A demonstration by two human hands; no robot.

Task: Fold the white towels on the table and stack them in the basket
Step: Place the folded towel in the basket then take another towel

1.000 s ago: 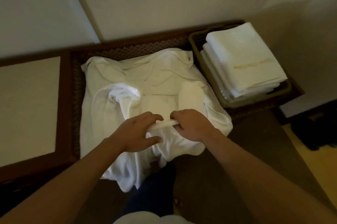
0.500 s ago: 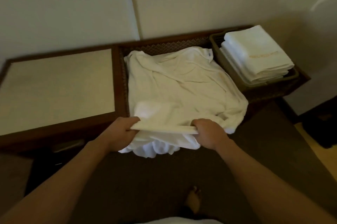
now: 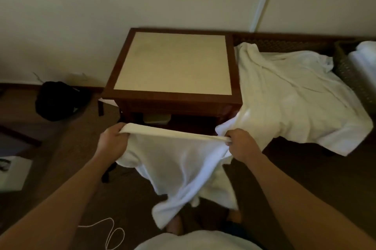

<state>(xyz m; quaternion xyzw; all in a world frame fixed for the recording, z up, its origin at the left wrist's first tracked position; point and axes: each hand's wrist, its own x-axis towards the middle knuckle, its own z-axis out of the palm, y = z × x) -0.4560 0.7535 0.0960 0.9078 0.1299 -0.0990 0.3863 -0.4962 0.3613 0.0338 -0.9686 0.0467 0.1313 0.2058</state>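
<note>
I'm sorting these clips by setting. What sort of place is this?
Probably a hotel room: carpeted floor, a dark wood side table against the wall, and a basket of folded white towels.

A dark bag (image 3: 59,100) sits on the brown carpet (image 3: 67,148) against the cream wall (image 3: 101,5) at the left of the frame. A white box (image 3: 13,172) lies at the left edge, lower down. A thin white cord (image 3: 112,233) loops across the carpet near the bottom.
</note>
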